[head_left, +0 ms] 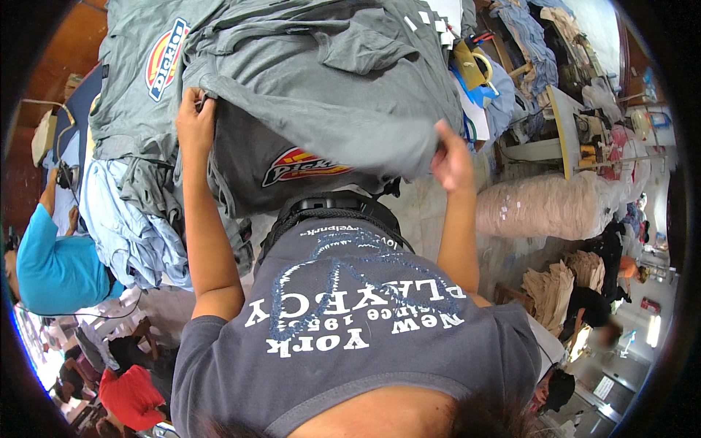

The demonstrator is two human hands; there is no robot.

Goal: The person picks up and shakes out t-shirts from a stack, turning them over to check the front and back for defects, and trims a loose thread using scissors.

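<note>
My left hand (195, 120) is closed on one end of a grey T-shirt (321, 131), pulled up in a long band in front of me. Something small and dark shows at its fingertips, too little to name. At the other end of the band, my right hand (453, 159) grips the cloth edge, smeared by motion. Below the band hangs a darker grey stretch of fabric with a red and yellow printed badge (298, 165). More grey shirts (255, 47) lie heaped on the work surface beyond both hands.
Light blue garments (124, 219) hang at the left, near a person in a turquoise shirt (62, 252). Tape rolls (482, 73) and papers sit right of the heap. A large wrapped beige bundle (540, 204) lies at the right. Other people work farther off.
</note>
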